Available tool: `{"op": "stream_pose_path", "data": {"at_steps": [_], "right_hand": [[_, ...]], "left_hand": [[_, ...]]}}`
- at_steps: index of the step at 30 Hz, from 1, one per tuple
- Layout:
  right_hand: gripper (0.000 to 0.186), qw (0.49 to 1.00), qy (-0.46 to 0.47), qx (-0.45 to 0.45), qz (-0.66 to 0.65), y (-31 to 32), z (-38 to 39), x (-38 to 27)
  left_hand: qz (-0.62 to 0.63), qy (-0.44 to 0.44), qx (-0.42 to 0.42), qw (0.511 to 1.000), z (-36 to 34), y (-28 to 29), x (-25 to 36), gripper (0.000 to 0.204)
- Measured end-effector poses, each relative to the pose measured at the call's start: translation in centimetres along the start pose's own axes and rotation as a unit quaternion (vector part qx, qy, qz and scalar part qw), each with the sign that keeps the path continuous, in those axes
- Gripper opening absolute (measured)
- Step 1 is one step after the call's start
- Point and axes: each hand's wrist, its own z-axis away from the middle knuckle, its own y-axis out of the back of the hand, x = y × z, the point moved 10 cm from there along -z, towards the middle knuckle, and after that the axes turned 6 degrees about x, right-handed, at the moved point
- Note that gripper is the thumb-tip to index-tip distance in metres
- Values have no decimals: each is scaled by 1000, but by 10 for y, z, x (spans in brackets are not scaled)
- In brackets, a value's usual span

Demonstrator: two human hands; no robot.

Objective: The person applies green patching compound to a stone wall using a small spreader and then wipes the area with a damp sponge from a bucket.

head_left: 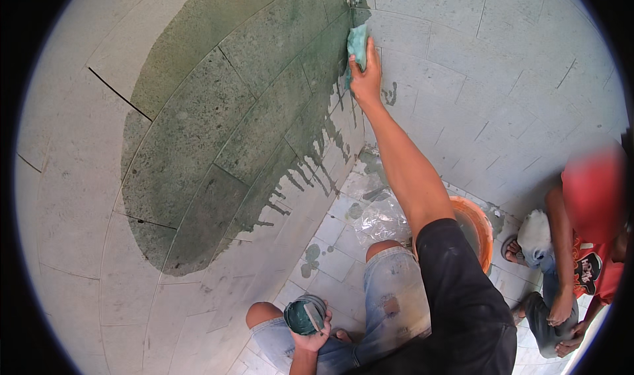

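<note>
My right hand [368, 81] is stretched up to the corner between two tiled walls, its fingers closed round a pale green sponge [357, 43] that appears to press on the wall there. Beside it, a large dark green wet patch [198, 130] covers the left wall's tiles, with drips running down its lower edge. Low in front of me, my left hand [312, 339] is wrapped round a small round tub [295, 318] of dark green liquid. A light flat stick [313, 315] lies across the tub's mouth near my thumb.
An orange bucket [487, 233] stands on the tiled floor, partly behind my right arm. Near it lies crumpled clear plastic [383, 220]. Green splashes [310, 259] mark the floor. At right another person in a red shirt [598, 266] sits close to the wall.
</note>
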Motion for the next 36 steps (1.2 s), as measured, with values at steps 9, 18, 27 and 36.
{"op": "stream_pose_path", "data": {"at_steps": [9,18,27,36], "right_hand": [[80,997,7,-62,-42,-21,158,-97],[66,898,-51,-369,-235,-1,331,-216],[67,860,-411,-178,245,300,198,-23],[82,663,-347,-403,527,374,318,22]], "left_hand": [[7,3,-18,1000,13,-1,-2,56],[26,31,-24,999,-7,-8,-2,53],[-7,2,-61,998,-1,-18,6,56],[6,-18,-7,1000,-8,-4,18,60]]}}
